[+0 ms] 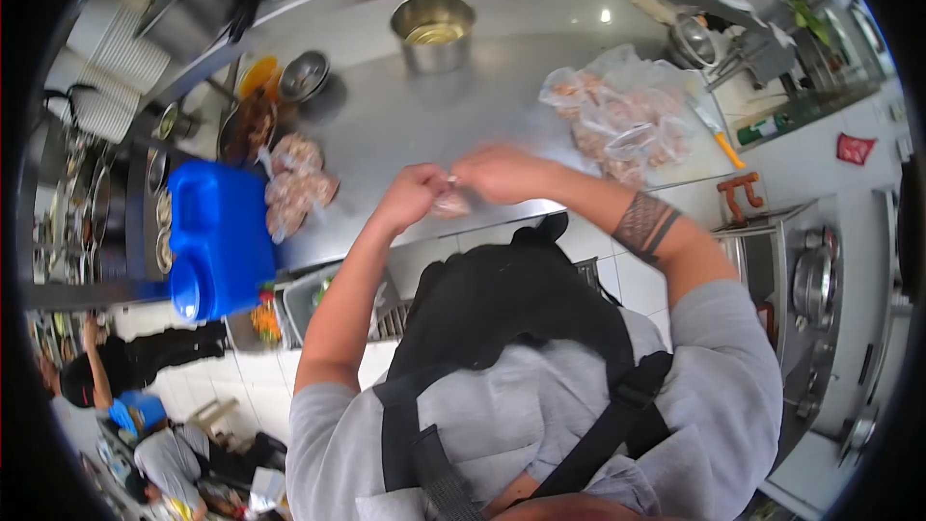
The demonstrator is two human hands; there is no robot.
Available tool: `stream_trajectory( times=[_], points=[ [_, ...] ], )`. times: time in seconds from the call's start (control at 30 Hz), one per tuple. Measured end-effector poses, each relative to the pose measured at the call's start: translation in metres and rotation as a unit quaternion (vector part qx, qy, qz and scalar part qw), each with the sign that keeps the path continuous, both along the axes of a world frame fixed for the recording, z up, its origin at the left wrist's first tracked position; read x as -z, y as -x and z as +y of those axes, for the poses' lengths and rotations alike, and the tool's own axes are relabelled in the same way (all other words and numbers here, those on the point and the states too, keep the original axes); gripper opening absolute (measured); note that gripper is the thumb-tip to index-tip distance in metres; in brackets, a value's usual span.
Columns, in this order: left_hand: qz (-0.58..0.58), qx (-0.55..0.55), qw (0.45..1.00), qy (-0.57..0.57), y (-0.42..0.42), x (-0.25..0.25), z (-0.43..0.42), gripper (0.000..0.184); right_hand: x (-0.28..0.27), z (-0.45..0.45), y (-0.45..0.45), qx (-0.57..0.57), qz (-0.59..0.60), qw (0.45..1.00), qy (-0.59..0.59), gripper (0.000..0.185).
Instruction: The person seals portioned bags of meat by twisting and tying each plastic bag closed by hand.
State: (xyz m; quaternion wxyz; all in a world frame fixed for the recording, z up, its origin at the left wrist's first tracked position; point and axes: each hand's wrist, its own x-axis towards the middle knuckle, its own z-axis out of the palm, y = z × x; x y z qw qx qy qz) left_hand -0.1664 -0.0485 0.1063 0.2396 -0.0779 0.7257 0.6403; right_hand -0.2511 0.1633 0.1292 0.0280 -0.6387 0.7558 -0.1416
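Both of my hands meet over the front edge of the steel counter [386,116]. My left hand [417,195] is closed in a pinch on the gathered top of a small clear plastic bag [450,205] with pale pink meat in it. Fingers of my right hand [497,174], blurred by motion, are closed at the same twisted top. Left of them lies a group of similar filled bags [297,183]. To the right, a larger heap of clear bags with pinkish meat [627,111] rests on a white cutting board [690,169].
A metal pot [432,34] with yellowish liquid stands at the back. Metal bowls [304,75] and a blue plastic jug [217,236] are on the left. A knife with a yellow handle [725,148] lies on the board. Other people [174,463] are at lower left.
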Motion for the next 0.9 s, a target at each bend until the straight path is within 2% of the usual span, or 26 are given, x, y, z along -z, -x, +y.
stream_trajectory(
  times=[0.03,0.07,0.1,0.13,0.17,0.2,0.27,0.3,0.33,0.37,0.4,0.43,0.47,0.5,0.53,0.6,0.67,0.7,0.73,0.77,0.8,0.83,0.87,0.9],
  points=[
    [0.08,-0.036,0.991,0.096,0.008,-0.007,-0.001,0.013,0.005,-0.003,-0.001,0.062,-0.139,0.987,0.043,0.013],
    [0.157,-0.078,0.966,0.19,0.012,-0.014,-0.001,0.01,0.006,-0.006,-0.003,0.116,-0.277,0.95,0.09,0.017],
    [0.165,-0.075,0.965,0.19,0.015,-0.029,0.002,0.01,0.003,-0.008,-0.007,0.119,-0.27,0.951,0.093,0.017],
    [0.365,-0.093,0.886,0.272,0.017,-0.044,0.003,0.006,-0.001,-0.009,-0.009,0.13,-0.549,0.815,0.135,0.019],
    [0.547,-0.106,0.758,0.339,0.019,-0.066,0.004,0.006,-0.007,-0.01,-0.009,0.125,-0.773,0.599,0.166,0.021],
    [0.563,-0.069,0.752,0.334,0.01,-0.096,0.004,0.011,-0.016,-0.008,-0.01,0.123,-0.767,0.606,0.172,0.021],
    [0.617,0.052,0.724,0.305,-0.014,-0.149,0.009,0.018,-0.037,-0.002,-0.008,-0.078,-0.824,0.534,0.172,0.022],
    [0.648,0.134,0.697,0.278,-0.024,-0.168,0.014,0.019,-0.037,0.002,0.008,-0.075,-0.816,0.543,0.183,0.022],
    [0.632,0.231,0.692,0.261,-0.031,-0.187,0.021,0.015,-0.033,0.005,0.032,-0.178,-0.674,0.699,0.16,0.022],
    [0.611,0.327,0.679,0.243,-0.035,-0.198,0.032,0.012,-0.055,0.005,0.045,-0.223,-0.556,0.797,0.076,0.022],
    [0.622,0.337,0.667,0.235,-0.036,-0.197,0.043,0.012,-0.078,0.004,0.058,-0.283,-0.413,0.866,0.009,0.022],
    [0.663,0.376,0.582,0.283,-0.038,-0.195,0.054,0.009,-0.078,-0.009,0.058,-0.268,-0.406,0.874,0.013,0.022],
    [0.697,0.406,0.491,0.329,-0.039,-0.192,0.063,0.009,-0.072,-0.025,0.055,-0.28,-0.426,0.856,-0.082,0.023],
    [0.704,0.409,0.482,0.325,-0.039,-0.189,0.069,0.009,-0.067,-0.033,0.053,-0.292,-0.442,0.83,-0.176,0.025],
    [0.693,0.426,0.475,0.335,-0.038,-0.186,0.072,0.011,-0.066,-0.033,0.049,-0.285,-0.436,0.836,-0.173,0.025],
    [0.695,0.429,0.467,0.338,-0.038,-0.186,0.073,0.016,-0.067,-0.037,0.048,-0.292,-0.569,0.74,-0.21,0.025],
    [0.698,0.421,0.455,0.359,-0.029,-0.182,0.075,0.016,-0.074,-0.049,0.069,-0.289,-0.533,0.753,-0.255,0.025],
    [0.694,0.413,0.454,0.375,-0.028,-0.173,0.078,0.017,-0.07,-0.057,0.073,-0.289,-0.506,0.756,-0.299,0.026],
    [0.666,0.438,0.495,0.346,-0.017,-0.161,0.083,0.016,-0.063,-0.067,0.07,-0.289,-0.512,0.752,-0.299,0.026],
    [0.666,0.439,0.497,0.343,-0.01,-0.135,0.089,0.016,-0.058,-0.081,0.071,-0.242,-0.486,0.73,-0.415,0.027],
    [0.667,0.417,0.528,0.321,0.002,-0.106,0.098,0.016,-0.057,-0.092,0.077,-0.19,-0.446,0.7,-0.525,0.029],
    [0.668,0.394,0.556,0.3,0.013,-0.089,0.105,0.016,-0.052,-0.103,0.078,-0.188,-0.44,0.703,-0.525,0.029],
    [0.67,0.392,0.553,0.304,0.02,-0.085,0.111,0.016,-0.041,-0.116,0.074,-0.202,-0.311,0.729,-0.575,0.029],
    [0.594,0.381,0.643,0.297,0.025,-0.08,0.117,0.018,-0.037,-0.123,0.065,-0.213,-0.179,0.739,-0.614,0.029]
  ],
)
